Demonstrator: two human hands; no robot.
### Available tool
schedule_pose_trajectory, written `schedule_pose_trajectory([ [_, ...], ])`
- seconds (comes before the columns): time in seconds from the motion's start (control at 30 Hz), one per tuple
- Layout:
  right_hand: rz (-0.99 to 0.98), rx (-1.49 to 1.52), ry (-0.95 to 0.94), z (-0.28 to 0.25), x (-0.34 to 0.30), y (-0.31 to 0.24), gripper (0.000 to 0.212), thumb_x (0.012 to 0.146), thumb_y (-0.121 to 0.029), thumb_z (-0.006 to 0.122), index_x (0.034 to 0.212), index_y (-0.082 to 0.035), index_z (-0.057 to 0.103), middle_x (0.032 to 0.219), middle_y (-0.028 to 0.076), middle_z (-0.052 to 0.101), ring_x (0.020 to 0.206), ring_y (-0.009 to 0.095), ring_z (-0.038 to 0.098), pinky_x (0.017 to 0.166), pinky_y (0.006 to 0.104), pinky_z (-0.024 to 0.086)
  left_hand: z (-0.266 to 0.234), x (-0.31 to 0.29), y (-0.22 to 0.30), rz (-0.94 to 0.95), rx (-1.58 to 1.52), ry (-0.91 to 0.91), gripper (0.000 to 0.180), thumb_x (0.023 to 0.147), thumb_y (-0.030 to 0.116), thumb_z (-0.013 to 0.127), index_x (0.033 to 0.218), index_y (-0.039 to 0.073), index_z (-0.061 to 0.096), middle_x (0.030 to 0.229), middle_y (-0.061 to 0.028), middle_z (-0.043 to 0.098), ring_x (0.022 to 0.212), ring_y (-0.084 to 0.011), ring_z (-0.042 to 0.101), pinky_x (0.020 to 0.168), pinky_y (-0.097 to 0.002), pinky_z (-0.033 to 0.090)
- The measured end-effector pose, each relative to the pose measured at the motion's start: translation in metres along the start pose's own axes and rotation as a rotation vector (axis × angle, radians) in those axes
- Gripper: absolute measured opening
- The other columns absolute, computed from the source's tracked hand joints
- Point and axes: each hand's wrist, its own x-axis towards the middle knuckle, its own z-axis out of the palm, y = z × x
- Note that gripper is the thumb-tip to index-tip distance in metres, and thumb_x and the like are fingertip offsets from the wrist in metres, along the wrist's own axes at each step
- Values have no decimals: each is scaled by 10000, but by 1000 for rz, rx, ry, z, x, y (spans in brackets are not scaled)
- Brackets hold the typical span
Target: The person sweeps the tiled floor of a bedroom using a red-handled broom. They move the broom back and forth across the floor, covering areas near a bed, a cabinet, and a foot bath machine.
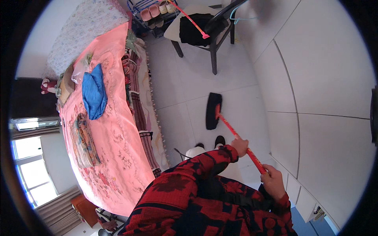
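A broom with a red handle (228, 125) and a wide black head (214, 111) slants across the lower middle, its head resting on the floor. Partway up the handle, my left hand (239, 147) is closed round it. My right hand (273, 181) grips the handle near its upper end, at the lower right. Both sleeves are red and black. My shoes (219, 141) show just below the broom head, beside the handle.
Pale tiles make up the floor (169, 90). On the left, a bed with a pink cover (118, 129) carries a blue cloth bundle (94, 92) and a folded patterned cloth (84, 141). A chair (214, 59) stands ahead, beside a shoe rack (136, 8). White cabinets (330, 78) line the right.
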Motion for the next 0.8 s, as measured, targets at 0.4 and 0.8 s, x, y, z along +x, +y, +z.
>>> schedule_pose_trajectory([
  [0.4, 61, 124, 60, -17, -14, -69, 433, 760, -13, 566, 1188, 53, 551, 728, 52, 583, 564, 96, 510, 525, 237, 425, -97, 11, 27, 348, 68, 180, 202, 752, 172, 649, 906, 51, 600, 943, -203, 523, 1029, -399, 468, 791, -539, 408],
  [0.8, 31, 162, -397, 112, 139, -177, 393, 798, -46, 592, 1187, 11, 581, 693, 35, 581, 512, 62, 478, 438, 209, 378, -182, -54, -209, -72, 94, 184, 192, 723, 229, 677, 772, 53, 620, 857, -178, 603, 879, -364, 578, 683, -506, 462],
])
